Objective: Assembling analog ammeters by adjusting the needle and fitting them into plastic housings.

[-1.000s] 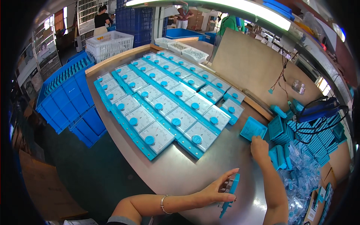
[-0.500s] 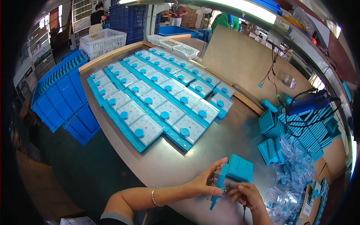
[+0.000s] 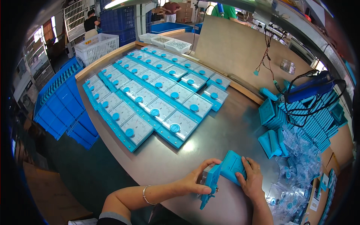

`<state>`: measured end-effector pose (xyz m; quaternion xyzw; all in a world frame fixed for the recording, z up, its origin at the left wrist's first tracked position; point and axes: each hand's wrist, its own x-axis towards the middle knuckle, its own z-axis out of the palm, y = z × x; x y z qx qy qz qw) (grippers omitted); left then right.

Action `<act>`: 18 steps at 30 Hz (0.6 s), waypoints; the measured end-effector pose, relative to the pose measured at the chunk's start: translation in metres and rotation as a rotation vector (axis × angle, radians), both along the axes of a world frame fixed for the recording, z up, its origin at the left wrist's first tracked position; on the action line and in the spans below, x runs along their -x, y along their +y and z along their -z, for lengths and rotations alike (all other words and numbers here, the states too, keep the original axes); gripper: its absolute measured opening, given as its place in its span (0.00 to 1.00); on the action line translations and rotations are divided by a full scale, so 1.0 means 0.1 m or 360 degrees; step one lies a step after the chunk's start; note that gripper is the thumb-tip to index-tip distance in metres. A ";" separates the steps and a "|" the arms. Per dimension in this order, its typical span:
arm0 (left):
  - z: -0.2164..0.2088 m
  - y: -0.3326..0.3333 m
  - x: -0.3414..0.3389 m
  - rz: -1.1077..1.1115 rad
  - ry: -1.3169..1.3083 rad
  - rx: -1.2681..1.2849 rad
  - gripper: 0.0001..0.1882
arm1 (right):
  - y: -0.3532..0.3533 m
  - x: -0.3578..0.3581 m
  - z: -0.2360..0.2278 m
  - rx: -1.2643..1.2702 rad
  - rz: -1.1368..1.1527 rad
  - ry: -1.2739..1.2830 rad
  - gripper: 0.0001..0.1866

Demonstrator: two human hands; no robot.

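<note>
My left hand (image 3: 195, 180) grips a panel meter (image 3: 212, 183) with a turquoise back and a clear front cover. The meter is tilted nearly edge-on, and small metal parts stick out of its back on the right. My right hand (image 3: 252, 179) is closed on a turquoise plastic housing (image 3: 231, 165), thumb on its near side and fingers over its right end. The housing is held tilted just right of the meter. Their edges overlap in view, and I cannot tell whether they touch.
Rows of similar meters (image 3: 155, 112) cover the table's left and middle. At right are stacked turquoise housings (image 3: 313, 129), a heap of clear covers (image 3: 294, 165) and a blue tool (image 3: 309, 92) with black cable. White trays (image 3: 177, 45) stand at the back; blue crates (image 3: 62, 108) stand left.
My right hand has left the back of the meter and taken hold of the turquoise housing, which lay behind it. My left hand keeps the meter. The whole view has shifted slightly.
</note>
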<state>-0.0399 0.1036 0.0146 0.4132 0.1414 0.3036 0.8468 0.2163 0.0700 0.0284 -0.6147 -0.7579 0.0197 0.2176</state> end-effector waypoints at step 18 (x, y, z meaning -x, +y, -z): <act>-0.07 -0.01 -0.01 0.0015 0.0124 0.0018 0.63 | -0.04 0.06 -0.08 0.0069 0.0105 0.0015 0.31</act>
